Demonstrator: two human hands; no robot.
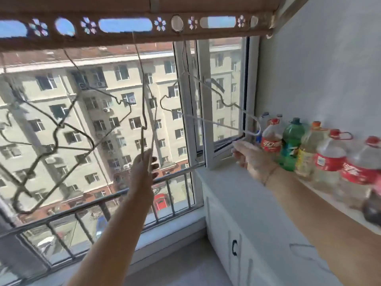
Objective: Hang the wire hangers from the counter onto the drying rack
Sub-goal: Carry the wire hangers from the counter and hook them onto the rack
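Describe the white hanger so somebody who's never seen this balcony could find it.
Under the overhead drying rack, look right of centre, at the open window. The white hanger hangs there; the grey hangers further left are dark wire.

A home's enclosed balcony: overhead drying rack; white cabinet; bottles; flats opposite.

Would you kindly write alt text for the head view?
A person's left hand grips a wire hanger hanging from the overhead drying rack at a window; the right hand reaches the corner of a white hanger. Bottles line the counter.
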